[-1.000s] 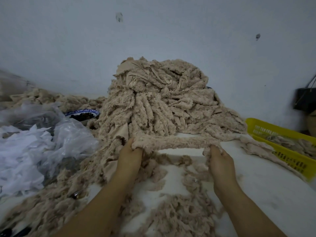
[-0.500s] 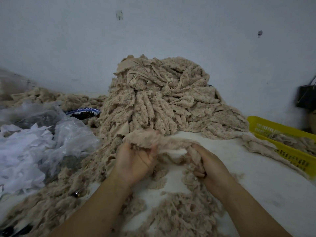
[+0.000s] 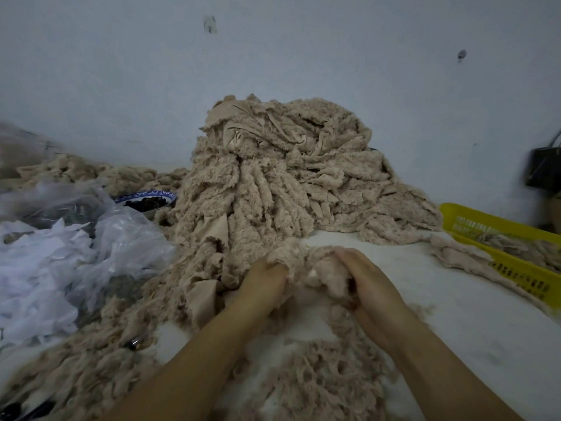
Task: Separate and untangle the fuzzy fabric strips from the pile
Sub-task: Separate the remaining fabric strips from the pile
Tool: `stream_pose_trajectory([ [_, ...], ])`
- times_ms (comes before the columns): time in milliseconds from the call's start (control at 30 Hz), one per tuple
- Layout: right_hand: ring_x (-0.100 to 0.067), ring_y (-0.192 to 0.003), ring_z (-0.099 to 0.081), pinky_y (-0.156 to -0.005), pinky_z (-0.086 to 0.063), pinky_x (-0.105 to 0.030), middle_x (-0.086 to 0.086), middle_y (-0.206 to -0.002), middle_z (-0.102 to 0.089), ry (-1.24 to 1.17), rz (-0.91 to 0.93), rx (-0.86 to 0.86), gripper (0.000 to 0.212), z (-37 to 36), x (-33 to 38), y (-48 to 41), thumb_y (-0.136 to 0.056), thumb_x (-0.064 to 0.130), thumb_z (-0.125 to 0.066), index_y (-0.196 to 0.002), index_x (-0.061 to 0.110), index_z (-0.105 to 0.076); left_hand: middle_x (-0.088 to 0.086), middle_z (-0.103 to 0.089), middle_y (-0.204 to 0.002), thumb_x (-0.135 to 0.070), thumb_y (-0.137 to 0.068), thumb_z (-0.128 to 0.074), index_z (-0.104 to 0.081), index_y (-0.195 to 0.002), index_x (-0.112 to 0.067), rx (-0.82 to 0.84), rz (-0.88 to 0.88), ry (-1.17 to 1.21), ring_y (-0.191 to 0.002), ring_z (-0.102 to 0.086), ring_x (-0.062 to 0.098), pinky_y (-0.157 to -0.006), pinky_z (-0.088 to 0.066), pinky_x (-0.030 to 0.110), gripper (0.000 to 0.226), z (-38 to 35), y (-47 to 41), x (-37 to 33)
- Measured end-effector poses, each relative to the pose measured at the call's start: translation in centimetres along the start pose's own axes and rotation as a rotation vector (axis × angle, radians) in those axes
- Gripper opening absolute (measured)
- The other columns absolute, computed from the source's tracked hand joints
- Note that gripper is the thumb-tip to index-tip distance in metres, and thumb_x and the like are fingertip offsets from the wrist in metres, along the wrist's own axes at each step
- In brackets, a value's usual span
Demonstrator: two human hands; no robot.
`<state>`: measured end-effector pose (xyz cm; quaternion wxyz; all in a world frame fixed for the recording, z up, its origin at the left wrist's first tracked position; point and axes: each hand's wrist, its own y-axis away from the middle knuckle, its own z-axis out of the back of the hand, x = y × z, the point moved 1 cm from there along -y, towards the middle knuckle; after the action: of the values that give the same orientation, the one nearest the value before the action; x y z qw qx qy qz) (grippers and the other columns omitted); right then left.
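Observation:
A tall pile of beige fuzzy fabric strips (image 3: pixel 285 177) rises against the wall at the centre. Just in front of it, both hands hold one bunched fuzzy strip (image 3: pixel 306 262). My left hand (image 3: pixel 264 284) grips its left part with curled fingers. My right hand (image 3: pixel 367 281) is curled over its right part, and the two hands are nearly touching. Loose fuzzy scraps (image 3: pixel 321 375) lie on the white table (image 3: pixel 455 314) below my wrists.
Crumpled clear plastic and white scraps (image 3: pixel 60 262) fill the left side. A blue-rimmed bowl (image 3: pixel 145 200) with dark pieces sits behind them. A yellow plastic basket (image 3: pixel 516 256) holding strips stands at the right. A dark bag (image 3: pixel 546 165) hangs by the wall.
A second ago the strip was stretched wide between my hands. Both hands have since come together and bunched the strip into a wad.

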<state>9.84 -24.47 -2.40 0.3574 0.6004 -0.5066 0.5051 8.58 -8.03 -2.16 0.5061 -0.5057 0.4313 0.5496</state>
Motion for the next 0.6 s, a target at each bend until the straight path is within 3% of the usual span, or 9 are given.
stream_pose_trajectory([
  [100,-0.009,-0.056,-0.058,-0.048,-0.043,-0.022,0.001,-0.073,-0.068,0.257,-0.011,0.121,0.044,-1.2,-0.7,0.6,-0.077,0.065,-0.064,-0.099,0.027,-0.063,-0.001,-0.068,-0.081,-0.005,-0.096,-0.050,-0.062,-0.101,-0.018,0.042,-0.158,-0.085,-0.072,-0.065,0.010,-0.065,-0.054,0.027,0.019,-0.3,0.1,-0.2],
  [167,-0.009,-0.049,-0.053,-0.044,-0.039,-0.022,0.000,-0.066,-0.064,0.359,-0.003,0.100,0.024,-1.3,-1.1,0.5,-0.090,0.053,-0.062,-0.098,0.030,-0.061,0.000,-0.070,-0.095,-0.011,-0.097,-0.055,-0.062,-0.109,-0.023,0.123,-0.190,-0.129,-0.089,-0.067,0.017,-0.081,-0.057,0.038,0.018,-0.6,0.5,0.1],
  [233,-0.009,-0.048,-0.051,-0.044,-0.038,-0.023,-0.003,-0.067,-0.064,0.302,-0.030,0.019,0.012,-0.5,-1.1,0.3,-0.099,0.036,-0.056,-0.095,0.029,-0.065,-0.006,-0.069,-0.109,-0.019,-0.100,-0.056,-0.061,-0.112,-0.037,0.196,-0.181,-0.129,-0.099,-0.067,0.012,-0.085,-0.057,0.031,0.022,-0.5,0.6,0.3],
  [300,-0.009,-0.048,-0.053,-0.045,-0.040,-0.023,-0.002,-0.069,-0.066,0.237,-0.089,-0.005,0.014,0.3,-0.9,0.0,-0.100,0.031,-0.055,-0.102,0.025,-0.067,-0.014,-0.062,-0.120,-0.022,-0.102,-0.054,-0.059,-0.114,-0.043,0.225,-0.242,-0.173,-0.103,-0.060,-0.006,-0.085,-0.051,0.013,0.025,-0.1,0.3,0.4],
  [400,-0.005,-0.044,-0.052,-0.041,-0.041,-0.018,0.002,-0.058,-0.060,-0.076,-0.012,-0.109,0.020,2.0,0.3,-0.9,-0.097,0.032,-0.059,-0.091,0.014,-0.067,-0.012,-0.052,-0.120,-0.019,-0.101,-0.051,-0.060,-0.120,-0.031,-0.051,-0.448,-0.507,-0.104,-0.052,-0.004,-0.085,-0.045,0.011,0.024,1.2,-0.6,0.6],
  [433,-0.004,-0.049,-0.058,-0.043,-0.046,-0.018,0.003,-0.062,-0.062,-0.319,0.043,-0.186,0.024,2.9,1.1,-1.1,-0.092,0.038,-0.063,-0.093,0.014,-0.065,-0.008,-0.051,-0.120,-0.019,-0.100,-0.052,-0.061,-0.123,-0.024,-0.172,-0.482,-0.598,-0.106,-0.052,0.005,-0.091,-0.047,0.021,0.025,1.7,-0.9,0.7],
  [500,-0.013,-0.079,-0.074,-0.061,-0.058,-0.024,-0.008,-0.098,-0.069,-0.715,0.104,-0.297,0.060,4.5,1.9,-1.4,-0.078,0.055,-0.066,-0.116,0.009,-0.055,0.001,-0.050,-0.128,-0.025,-0.100,-0.053,-0.057,-0.131,-0.016,-0.335,-0.461,-0.774,-0.118,-0.047,0.021,-0.099,-0.041,0.034,0.033,2.6,-1.3,1.3],
  [533,-0.022,-0.091,-0.074,-0.068,-0.060,-0.029,-0.015,-0.113,-0.064,-0.762,0.050,-0.343,0.074,4.8,1.8,-1.4,-0.076,0.061,-0.065,-0.125,0.008,-0.048,0.004,-0.048,-0.134,-0.030,-0.100,-0.053,-0.052,-0.137,-0.015,-0.353,-0.404,-0.878,-0.123,-0.042,0.025,-0.101,-0.037,0.036,0.040,2.9,-1.6,1.7],
  [600,-0.027,-0.095,-0.071,-0.067,-0.060,-0.034,-0.017,-0.122,-0.059,-0.573,-0.090,-0.363,0.071,4.3,0.4,-1.4,-0.086,0.061,-0.057,-0.129,0.004,-0.046,0.004,-0.045,-0.139,-0.040,-0.100,-0.049,-0.045,-0.139,-0.018,-0.295,-0.212,-1.074,-0.127,-0.038,0.027,-0.104,-0.033,0.039,0.046,3.4,-2.0,2.8],
])
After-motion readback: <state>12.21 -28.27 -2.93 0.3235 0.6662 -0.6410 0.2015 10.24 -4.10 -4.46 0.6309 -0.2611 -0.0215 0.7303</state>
